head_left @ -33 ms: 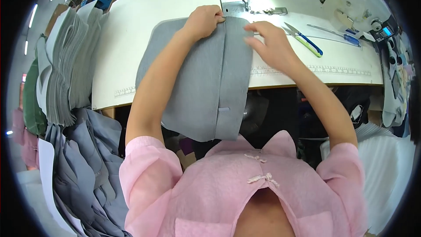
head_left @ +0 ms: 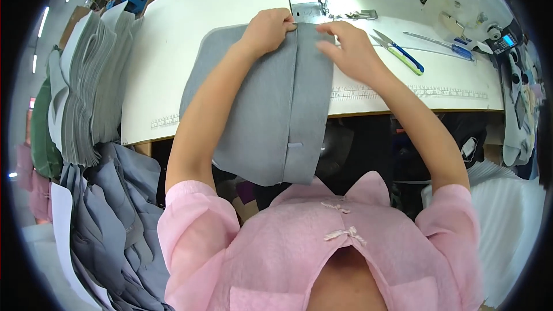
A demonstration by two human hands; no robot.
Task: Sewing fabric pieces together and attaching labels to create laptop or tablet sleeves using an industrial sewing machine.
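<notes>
A grey fabric panel [head_left: 242, 115] with a lengthwise seam and a small pale tab lies over the white table's front edge and hangs toward me. My left hand [head_left: 271, 29] pinches its top edge at the seam, just below the sewing machine's needle area [head_left: 324, 6]. My right hand [head_left: 351, 49] is by the panel's upper right part, fingers apart and curved; whether the fingertips touch the cloth I cannot tell. Scissors with blue and green handles [head_left: 410, 57] lie to the right of that hand.
A screwdriver [head_left: 461, 52] lies on the table [head_left: 155, 86] at right. A thick stack of grey pieces [head_left: 92, 75] stands at left, with loose grey cloth [head_left: 115, 207] below it. White sheet material [head_left: 501, 230] is at lower right. Hanging pieces [head_left: 515, 109] line the right edge.
My right hand has shifted slightly left toward the panel's seam. My left hand and the panel have barely moved.
</notes>
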